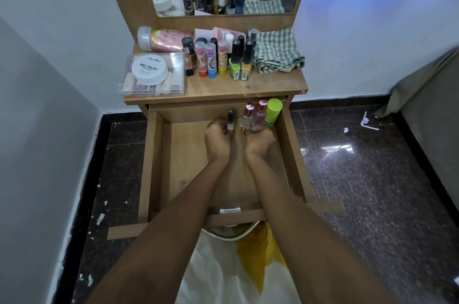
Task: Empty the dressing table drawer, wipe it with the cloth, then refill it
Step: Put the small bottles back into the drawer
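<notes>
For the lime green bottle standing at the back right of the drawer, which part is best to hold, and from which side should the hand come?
Probably grip the lime green bottle around its wide cap and upper body, coming from above and the front. It stands upright close to the drawer's right wall, with pink-capped bottles tight on its left, so both sides look blocked.

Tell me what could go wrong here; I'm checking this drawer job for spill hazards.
The left hand grips a black-capped bottle while the right hand grips a rose-capped bottle close beside another pink bottle and a green bottle; moving it may topple those. The tabletop looks crowded with upright nail polish bottles, so knocking them over is likely.
</notes>
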A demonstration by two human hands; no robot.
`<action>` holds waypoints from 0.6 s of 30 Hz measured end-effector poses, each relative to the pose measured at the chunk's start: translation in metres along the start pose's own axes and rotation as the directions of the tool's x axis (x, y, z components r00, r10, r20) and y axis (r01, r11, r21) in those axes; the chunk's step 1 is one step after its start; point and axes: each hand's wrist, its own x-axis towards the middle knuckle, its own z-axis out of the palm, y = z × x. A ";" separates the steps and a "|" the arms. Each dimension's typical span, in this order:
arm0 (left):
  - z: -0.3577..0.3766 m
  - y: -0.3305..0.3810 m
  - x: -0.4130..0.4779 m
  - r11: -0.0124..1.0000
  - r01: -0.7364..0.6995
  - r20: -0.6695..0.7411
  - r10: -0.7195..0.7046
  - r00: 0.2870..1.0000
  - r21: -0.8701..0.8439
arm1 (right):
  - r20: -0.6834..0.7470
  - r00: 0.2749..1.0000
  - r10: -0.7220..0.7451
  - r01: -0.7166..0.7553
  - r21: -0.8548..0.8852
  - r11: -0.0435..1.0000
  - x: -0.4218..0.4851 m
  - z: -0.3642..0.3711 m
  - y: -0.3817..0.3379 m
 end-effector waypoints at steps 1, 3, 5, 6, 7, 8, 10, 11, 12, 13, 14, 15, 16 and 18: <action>0.001 0.001 -0.001 1.000 0.002 0.002 -0.001 1.000 -0.005 | -0.009 1.000 0.010 -0.010 0.024 1.000 0.001 -0.001 0.000; 0.003 0.004 -0.001 1.000 0.004 0.008 -0.004 1.000 -0.006 | -0.010 1.000 0.025 -0.024 0.072 0.997 0.002 -0.003 0.001; 0.005 0.006 0.000 1.000 0.002 0.014 -0.002 1.000 0.000 | -0.009 0.999 0.033 -0.032 0.091 0.995 0.002 -0.002 0.000; 0.007 0.007 0.001 1.000 0.004 0.018 -0.004 1.000 0.000 | -0.012 0.999 0.034 -0.033 0.100 0.994 0.003 -0.001 0.001; 0.008 0.007 0.002 1.000 0.006 0.024 -0.006 1.000 0.002 | -0.017 0.999 0.044 -0.042 0.118 0.992 0.006 0.002 0.003; 0.010 0.007 0.004 1.000 0.009 0.032 -0.009 0.999 0.005 | -0.018 0.999 0.049 -0.046 0.129 0.991 0.008 0.004 0.005; 0.013 0.007 0.007 1.000 0.011 0.050 -0.012 0.999 0.016 | -0.011 0.997 0.073 -0.071 0.148 0.986 0.013 0.006 0.009; 0.015 0.007 0.008 1.000 0.009 0.058 -0.011 0.998 0.022 | -0.010 0.996 0.083 -0.081 0.151 0.985 0.015 0.007 0.011; 0.017 0.006 0.009 1.000 0.006 0.063 -0.008 0.998 0.029 | -0.018 0.997 0.081 -0.077 0.147 0.986 0.017 0.006 0.012; 0.018 0.006 0.010 0.999 -0.001 0.065 -0.002 0.998 0.036 | -0.021 0.996 0.084 -0.080 0.147 0.986 0.018 0.006 0.012; 0.018 0.005 0.011 0.999 -0.007 0.066 0.004 0.998 0.042 | -0.024 0.997 0.077 -0.073 0.150 0.986 0.019 0.005 0.012; 0.018 0.004 0.012 0.999 -0.016 0.068 0.013 0.998 0.049 | -0.022 0.997 0.077 -0.072 0.158 0.985 0.019 0.005 0.012; 0.019 0.004 0.012 0.998 -0.023 0.073 0.019 0.997 0.052 | -0.023 0.997 0.073 -0.068 0.164 0.984 0.019 0.005 0.012; 0.019 0.002 0.014 0.998 -0.029 0.084 0.025 0.996 0.048 | -0.024 0.997 0.071 -0.066 0.172 0.983 0.018 0.005 0.011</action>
